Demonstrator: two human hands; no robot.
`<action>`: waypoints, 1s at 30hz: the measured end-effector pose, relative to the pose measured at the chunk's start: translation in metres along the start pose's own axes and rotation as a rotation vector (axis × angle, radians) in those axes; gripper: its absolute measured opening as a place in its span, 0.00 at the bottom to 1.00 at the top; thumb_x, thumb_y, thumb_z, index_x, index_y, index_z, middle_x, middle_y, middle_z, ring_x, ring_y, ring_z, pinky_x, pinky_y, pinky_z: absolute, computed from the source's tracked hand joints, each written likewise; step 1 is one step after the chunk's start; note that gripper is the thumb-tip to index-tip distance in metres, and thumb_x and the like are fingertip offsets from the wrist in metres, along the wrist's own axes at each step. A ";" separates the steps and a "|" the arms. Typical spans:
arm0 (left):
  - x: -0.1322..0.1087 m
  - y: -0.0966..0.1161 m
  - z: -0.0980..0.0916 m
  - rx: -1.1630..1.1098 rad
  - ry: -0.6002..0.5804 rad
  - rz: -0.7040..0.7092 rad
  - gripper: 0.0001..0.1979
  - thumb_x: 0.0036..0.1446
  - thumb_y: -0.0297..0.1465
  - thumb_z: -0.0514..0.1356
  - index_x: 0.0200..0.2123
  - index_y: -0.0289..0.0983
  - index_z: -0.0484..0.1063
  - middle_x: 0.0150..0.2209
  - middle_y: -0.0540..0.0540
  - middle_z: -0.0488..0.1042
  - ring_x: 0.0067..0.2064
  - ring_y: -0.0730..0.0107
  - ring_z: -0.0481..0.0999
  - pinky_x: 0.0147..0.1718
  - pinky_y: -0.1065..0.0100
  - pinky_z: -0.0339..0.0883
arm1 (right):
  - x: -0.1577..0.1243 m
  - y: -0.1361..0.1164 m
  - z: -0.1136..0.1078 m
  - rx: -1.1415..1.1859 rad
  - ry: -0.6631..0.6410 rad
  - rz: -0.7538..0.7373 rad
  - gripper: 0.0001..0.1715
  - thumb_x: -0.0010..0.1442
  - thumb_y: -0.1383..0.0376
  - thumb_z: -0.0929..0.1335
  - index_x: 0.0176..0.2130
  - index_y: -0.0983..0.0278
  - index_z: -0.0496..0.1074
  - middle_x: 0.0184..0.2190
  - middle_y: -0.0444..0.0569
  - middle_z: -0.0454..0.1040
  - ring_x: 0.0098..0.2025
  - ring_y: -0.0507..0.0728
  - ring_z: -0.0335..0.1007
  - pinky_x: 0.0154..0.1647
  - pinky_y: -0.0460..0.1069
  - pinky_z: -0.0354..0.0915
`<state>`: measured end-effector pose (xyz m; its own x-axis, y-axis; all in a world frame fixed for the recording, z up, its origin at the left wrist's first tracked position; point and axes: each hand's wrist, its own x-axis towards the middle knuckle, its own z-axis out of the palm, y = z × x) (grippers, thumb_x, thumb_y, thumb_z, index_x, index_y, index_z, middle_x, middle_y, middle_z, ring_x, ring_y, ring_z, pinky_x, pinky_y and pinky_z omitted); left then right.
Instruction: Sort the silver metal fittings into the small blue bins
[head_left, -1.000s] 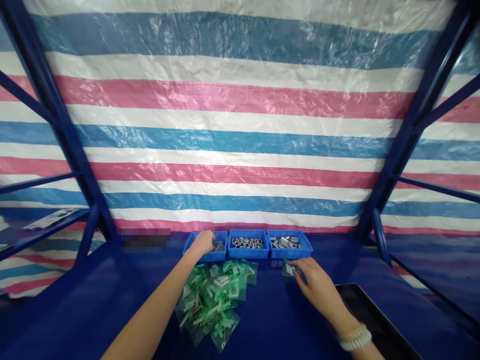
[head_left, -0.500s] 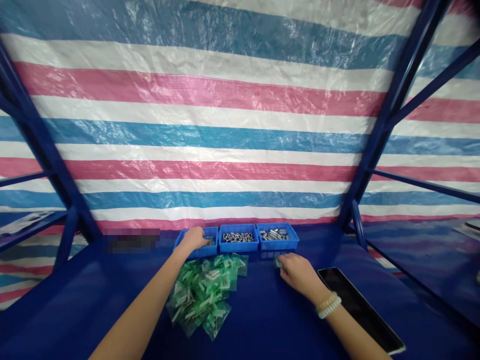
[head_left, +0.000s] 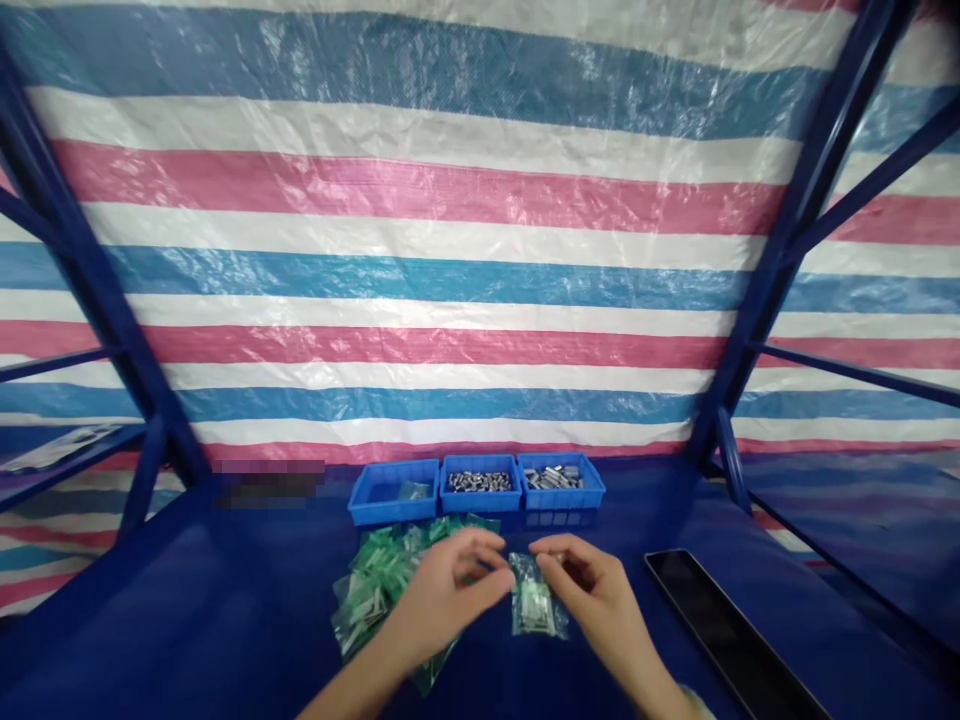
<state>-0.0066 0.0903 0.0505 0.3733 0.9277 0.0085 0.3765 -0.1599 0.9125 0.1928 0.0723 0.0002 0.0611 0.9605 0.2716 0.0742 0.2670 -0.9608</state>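
Lower centre of the frame, my right hand (head_left: 576,560) pinches the clear bag (head_left: 523,572) near its top; my left hand (head_left: 463,592) curves loosely alongside, touch unclear. A slack pinch could drop it, spilling pale parts (head_left: 537,612) if unsealed. Long axis runs up-frame, top leaning left, loaded end towards me.

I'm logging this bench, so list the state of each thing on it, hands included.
Single bag: filled; seal unclear
Right hand: pinching the bag's top edge
Left hand: partly open beside the bag; contact unclear
Bag pile: filled, heaped, partly hidden
Left bin: open, clear plastic inside
Middle bin: open, holding small metal pieces
Right bin: open, holding longer metal pieces
Tablet: flat, screen dark
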 end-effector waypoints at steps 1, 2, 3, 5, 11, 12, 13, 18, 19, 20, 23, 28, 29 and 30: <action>-0.007 -0.001 0.010 -0.149 -0.001 -0.020 0.14 0.52 0.38 0.64 0.39 0.37 0.73 0.33 0.47 0.79 0.34 0.66 0.79 0.34 0.69 0.72 | -0.004 -0.004 0.006 0.063 -0.004 0.027 0.20 0.56 0.52 0.73 0.36 0.67 0.79 0.19 0.40 0.64 0.21 0.48 0.55 0.21 0.44 0.53; -0.012 -0.004 0.016 -0.280 0.021 -0.043 0.12 0.50 0.37 0.65 0.35 0.37 0.72 0.28 0.49 0.77 0.30 0.68 0.77 0.32 0.69 0.71 | -0.007 -0.007 0.010 0.134 -0.023 0.065 0.20 0.55 0.52 0.74 0.37 0.66 0.78 0.19 0.39 0.63 0.21 0.48 0.55 0.22 0.43 0.54; -0.015 -0.006 0.020 -0.346 0.073 -0.065 0.11 0.49 0.37 0.66 0.32 0.37 0.72 0.25 0.52 0.74 0.28 0.70 0.75 0.30 0.70 0.70 | -0.010 -0.009 0.014 0.218 -0.056 0.120 0.21 0.54 0.52 0.75 0.39 0.66 0.78 0.19 0.38 0.63 0.22 0.47 0.56 0.23 0.43 0.55; -0.019 -0.011 0.022 -0.397 0.204 -0.085 0.10 0.48 0.37 0.67 0.30 0.37 0.72 0.23 0.54 0.70 0.25 0.73 0.71 0.28 0.72 0.68 | -0.012 -0.013 0.017 0.404 -0.148 0.257 0.24 0.51 0.52 0.77 0.42 0.65 0.77 0.22 0.39 0.67 0.23 0.48 0.61 0.24 0.43 0.60; -0.029 -0.019 0.023 -0.455 0.386 -0.079 0.12 0.49 0.41 0.67 0.31 0.39 0.73 0.26 0.53 0.71 0.25 0.73 0.71 0.26 0.72 0.69 | -0.013 -0.009 0.017 0.595 -0.214 0.364 0.22 0.41 0.63 0.82 0.36 0.67 0.79 0.24 0.43 0.77 0.23 0.47 0.68 0.27 0.42 0.65; -0.031 -0.020 0.024 -0.438 0.391 -0.062 0.12 0.50 0.41 0.67 0.32 0.39 0.73 0.26 0.53 0.71 0.25 0.72 0.72 0.27 0.71 0.70 | -0.013 -0.007 0.018 0.585 -0.192 0.351 0.19 0.41 0.63 0.82 0.35 0.67 0.79 0.23 0.44 0.77 0.23 0.47 0.68 0.27 0.42 0.65; -0.033 -0.021 0.025 -0.404 0.391 -0.037 0.12 0.50 0.41 0.67 0.32 0.39 0.73 0.26 0.52 0.71 0.26 0.70 0.73 0.28 0.70 0.71 | -0.013 -0.006 0.019 0.564 -0.162 0.330 0.17 0.43 0.63 0.81 0.33 0.67 0.79 0.23 0.44 0.77 0.23 0.48 0.69 0.27 0.42 0.65; -0.041 -0.018 0.019 -0.028 0.409 0.332 0.03 0.54 0.29 0.64 0.32 0.40 0.72 0.28 0.51 0.74 0.30 0.69 0.77 0.31 0.71 0.74 | -0.015 -0.009 0.020 0.270 -0.073 0.065 0.06 0.51 0.68 0.76 0.31 0.64 0.76 0.26 0.44 0.76 0.27 0.51 0.72 0.29 0.45 0.69; -0.042 -0.017 0.016 0.090 0.429 0.474 0.04 0.56 0.25 0.63 0.31 0.40 0.72 0.29 0.50 0.75 0.30 0.69 0.78 0.31 0.71 0.74 | -0.016 -0.012 0.019 0.174 -0.064 -0.053 0.04 0.53 0.69 0.74 0.30 0.63 0.75 0.27 0.44 0.76 0.29 0.53 0.73 0.31 0.47 0.71; -0.044 -0.016 0.014 0.218 0.449 0.634 0.06 0.57 0.23 0.62 0.31 0.40 0.72 0.30 0.50 0.76 0.31 0.69 0.78 0.33 0.71 0.74 | -0.016 -0.014 0.017 0.067 -0.052 -0.197 0.05 0.56 0.71 0.72 0.30 0.63 0.74 0.30 0.46 0.76 0.32 0.54 0.74 0.34 0.48 0.72; -0.050 -0.021 0.009 0.580 0.507 1.016 0.10 0.62 0.20 0.57 0.34 0.38 0.76 0.33 0.46 0.80 0.37 0.66 0.79 0.40 0.65 0.75 | -0.020 -0.019 0.008 -0.276 -0.020 -0.695 0.12 0.59 0.78 0.67 0.31 0.62 0.73 0.37 0.50 0.77 0.41 0.59 0.75 0.41 0.54 0.73; -0.063 -0.043 0.010 0.866 0.641 1.151 0.17 0.68 0.24 0.50 0.40 0.42 0.80 0.33 0.50 0.84 0.40 0.67 0.83 0.51 0.65 0.74 | -0.030 -0.024 -0.004 -0.664 0.019 -1.115 0.13 0.61 0.80 0.67 0.40 0.65 0.75 0.38 0.53 0.82 0.45 0.61 0.76 0.47 0.58 0.74; -0.065 -0.047 0.010 0.879 0.653 1.149 0.18 0.68 0.25 0.50 0.42 0.43 0.80 0.33 0.51 0.85 0.39 0.67 0.83 0.52 0.66 0.74 | -0.031 -0.026 -0.005 -0.703 0.041 -1.142 0.12 0.62 0.78 0.67 0.40 0.64 0.76 0.37 0.52 0.83 0.45 0.60 0.76 0.48 0.58 0.74; -0.066 -0.050 0.011 0.882 0.658 1.129 0.18 0.68 0.24 0.50 0.44 0.44 0.79 0.34 0.51 0.85 0.39 0.67 0.84 0.52 0.65 0.75 | -0.032 -0.029 -0.006 -0.730 0.067 -1.164 0.11 0.63 0.77 0.67 0.39 0.64 0.76 0.36 0.51 0.83 0.44 0.59 0.77 0.48 0.57 0.74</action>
<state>-0.0408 0.0336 -0.0005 0.4612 0.1400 0.8762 0.6135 -0.7637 -0.2009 0.1942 0.0331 0.0194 -0.3502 0.2024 0.9145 0.6156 0.7856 0.0618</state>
